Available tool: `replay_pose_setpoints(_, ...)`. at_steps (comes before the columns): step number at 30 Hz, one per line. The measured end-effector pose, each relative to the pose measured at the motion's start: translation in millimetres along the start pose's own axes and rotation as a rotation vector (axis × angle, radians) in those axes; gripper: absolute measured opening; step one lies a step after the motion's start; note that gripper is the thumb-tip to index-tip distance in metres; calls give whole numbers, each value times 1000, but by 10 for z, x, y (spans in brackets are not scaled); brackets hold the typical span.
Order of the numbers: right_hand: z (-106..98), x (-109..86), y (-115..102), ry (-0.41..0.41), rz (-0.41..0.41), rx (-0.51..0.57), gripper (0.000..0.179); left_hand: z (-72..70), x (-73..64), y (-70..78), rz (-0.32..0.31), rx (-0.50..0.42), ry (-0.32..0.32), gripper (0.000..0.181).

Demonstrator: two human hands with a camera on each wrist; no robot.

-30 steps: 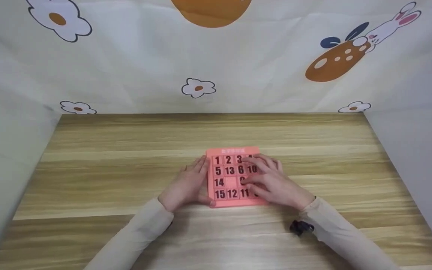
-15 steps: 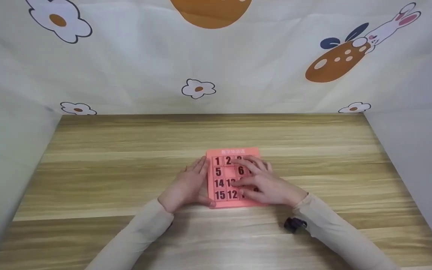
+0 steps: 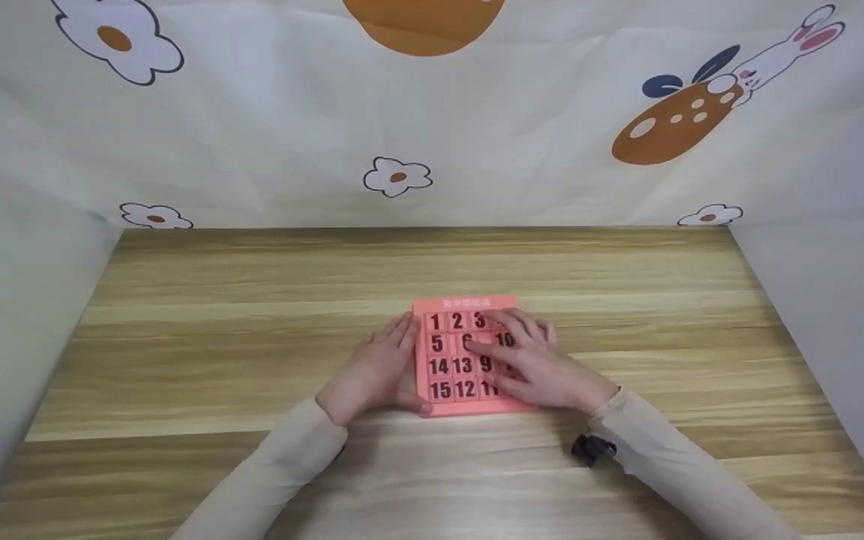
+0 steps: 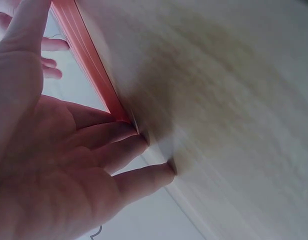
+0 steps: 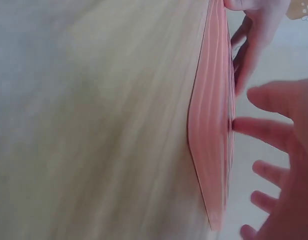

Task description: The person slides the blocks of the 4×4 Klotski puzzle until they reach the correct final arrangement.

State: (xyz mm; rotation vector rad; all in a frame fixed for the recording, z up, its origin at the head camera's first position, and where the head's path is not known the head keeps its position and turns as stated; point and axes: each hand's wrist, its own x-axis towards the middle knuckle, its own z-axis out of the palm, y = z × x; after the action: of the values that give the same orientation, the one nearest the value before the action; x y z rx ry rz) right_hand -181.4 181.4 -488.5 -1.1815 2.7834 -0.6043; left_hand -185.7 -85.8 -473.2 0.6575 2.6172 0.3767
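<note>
A pink number sliding puzzle [image 3: 469, 409] lies flat on the table; its side shows in the left wrist view [image 4: 94, 65] and the right wrist view [image 5: 209, 115]. My left hand [image 3: 372, 371] rests against its left edge, fingers fairly straight, thumb at the near left corner. Above the tiles is my right hand [image 3: 548, 367], fingers spread, one fingertip touching the 6 tile [image 3: 466, 337]. That tile sits right of the 5 tile [image 3: 436, 343], with a gap between it and the 10 tile [image 3: 505, 340]. My right fingers hide some tiles in the right column.
The wood-grain table [image 3: 252, 277] reaches back to a pale cloth wall [image 3: 274, 150] printed with flowers and a rabbit. Walls also stand at the left and right. A small black object [image 3: 593, 450] is by the right sleeve [image 3: 649, 442].
The 13 tile slid down from the second row to the third, then the 6 tile slid left into its former place. My right hand went left, then slightly back right. The left hand stayed put.
</note>
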Motion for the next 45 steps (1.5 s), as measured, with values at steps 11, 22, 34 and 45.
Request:
replay_pose_setpoints(11, 12, -10, 25, -6, -25, 15, 54, -3, -9, 3, 6, -20, 9, 130)
replay_pose_setpoints(22, -90, -223, 184, 135, 96, 9, 42, -3, -7, 3, -1, -9, 6, 130)
replay_pose_setpoints(34, -100, -254, 195, 32, 18, 41, 52, 9, -7, 1, 21, -5, 23, 129)
replay_pose_setpoints(45, -168, -295, 277, 89, -10, 92, 22, 3, -1, 6, 2, -5, 6, 129)
